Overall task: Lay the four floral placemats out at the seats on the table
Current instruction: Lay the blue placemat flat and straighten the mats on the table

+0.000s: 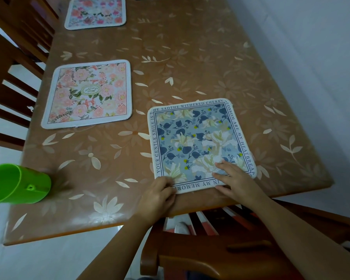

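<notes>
My left hand [160,196] pinches the near corner of the blue floral placemat [198,142]. My right hand [233,182] presses flat on it. The brown flower-patterned table [190,57] stands beside a white wall [311,47].

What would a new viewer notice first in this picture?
The blue floral placemat near the front edge of the table draws the eye first, with the right hand flat on it and the left hand at its near left corner. Next come the green cup at the picture's left edge and the pink placemat farther along the left side.
</notes>
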